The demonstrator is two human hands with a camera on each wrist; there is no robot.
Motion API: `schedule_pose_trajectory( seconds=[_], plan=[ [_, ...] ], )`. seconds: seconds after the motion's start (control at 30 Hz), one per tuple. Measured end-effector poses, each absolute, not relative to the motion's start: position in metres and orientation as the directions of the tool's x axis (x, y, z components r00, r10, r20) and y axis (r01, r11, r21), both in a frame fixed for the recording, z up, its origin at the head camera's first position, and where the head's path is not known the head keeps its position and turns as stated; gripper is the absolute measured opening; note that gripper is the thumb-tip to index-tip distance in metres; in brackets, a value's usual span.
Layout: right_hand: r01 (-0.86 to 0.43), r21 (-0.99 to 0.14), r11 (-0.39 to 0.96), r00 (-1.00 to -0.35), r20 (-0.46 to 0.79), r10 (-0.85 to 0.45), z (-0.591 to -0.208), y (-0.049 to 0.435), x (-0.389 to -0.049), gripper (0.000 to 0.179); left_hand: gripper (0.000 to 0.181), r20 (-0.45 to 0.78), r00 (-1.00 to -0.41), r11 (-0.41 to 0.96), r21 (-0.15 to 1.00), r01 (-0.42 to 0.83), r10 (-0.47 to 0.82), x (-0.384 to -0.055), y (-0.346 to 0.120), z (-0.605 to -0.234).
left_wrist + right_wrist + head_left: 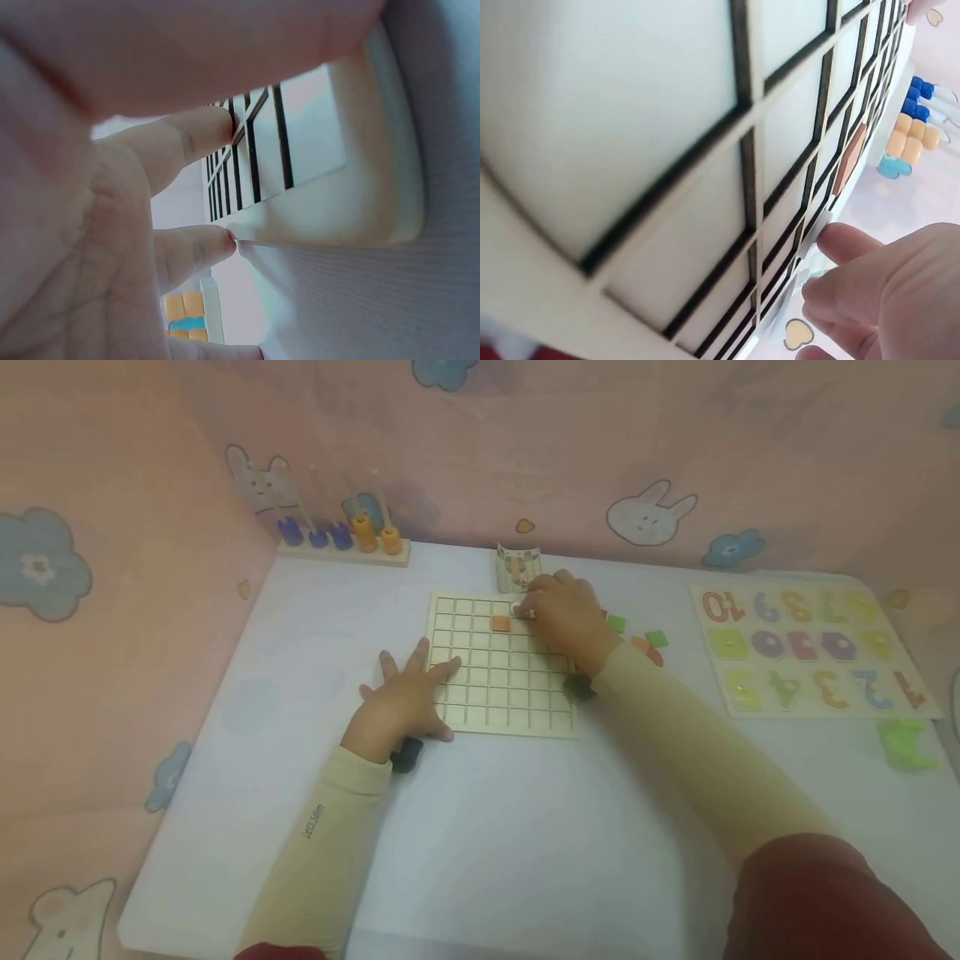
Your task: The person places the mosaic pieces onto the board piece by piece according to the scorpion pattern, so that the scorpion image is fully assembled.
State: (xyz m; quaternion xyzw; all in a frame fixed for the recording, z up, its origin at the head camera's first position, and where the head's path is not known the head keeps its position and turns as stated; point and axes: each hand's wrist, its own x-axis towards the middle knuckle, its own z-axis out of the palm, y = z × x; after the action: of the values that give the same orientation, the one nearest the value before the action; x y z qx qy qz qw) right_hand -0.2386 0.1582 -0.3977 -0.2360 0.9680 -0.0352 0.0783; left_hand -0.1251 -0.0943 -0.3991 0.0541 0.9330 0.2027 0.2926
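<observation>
A pale wooden grid board (498,695) lies flat on the white table, with one orange square tile (500,623) in a cell near its far edge. My left hand (405,702) rests with spread fingers at the board's left edge, some fingertips on the board; the left wrist view shows a fingertip (225,124) on the grid. At the far edge my right hand (567,614) pinches a small white tile (815,234), beside the orange one. Just behind the board stands a folded patterned card (517,568), partly covered by the right hand.
Several loose green (656,639) and reddish tiles (651,652) lie right of the board, partly behind my right arm. A number puzzle board (712,660) lies farther right, near a light green piece (906,745). At the back left stands a peg counter (341,553) with blue and orange beads.
</observation>
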Motion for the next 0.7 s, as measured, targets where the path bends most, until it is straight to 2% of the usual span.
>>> schedule_pose_trajectory(
  seconds=[0.2, 0.37, 0.57, 0.7],
  plan=[
    [-0.421, -0.111, 0.9, -0.885, -0.167, -0.435, -0.401, 0.164, -0.234, 0.031, 0.116, -0.527, -0.821, 0.913, 0.407, -0.015, 0.221, -0.124, -0.094, -0.396],
    [-0.361, -0.234, 0.903, -0.883, -0.226, -0.411, -0.404, 0.173, -0.236, 0.043, 0.116, -0.528, -0.821, 0.912, 0.409, -0.019, 0.219, -0.125, -0.092, -0.396],
    [-0.245, -0.431, 0.868, -0.925, -0.164, -0.343, -0.392, 0.193, -0.232, 0.048, 0.115, -0.531, -0.818, 0.912, 0.41, -0.021, 0.22, -0.124, -0.092, -0.395],
    [-0.228, -0.427, 0.875, -0.935, -0.154, -0.319, -0.378, 0.211, -0.222, 0.049, 0.115, -0.534, -0.817, 0.911, 0.412, -0.024, 0.219, -0.124, -0.092, -0.395]
  ],
)
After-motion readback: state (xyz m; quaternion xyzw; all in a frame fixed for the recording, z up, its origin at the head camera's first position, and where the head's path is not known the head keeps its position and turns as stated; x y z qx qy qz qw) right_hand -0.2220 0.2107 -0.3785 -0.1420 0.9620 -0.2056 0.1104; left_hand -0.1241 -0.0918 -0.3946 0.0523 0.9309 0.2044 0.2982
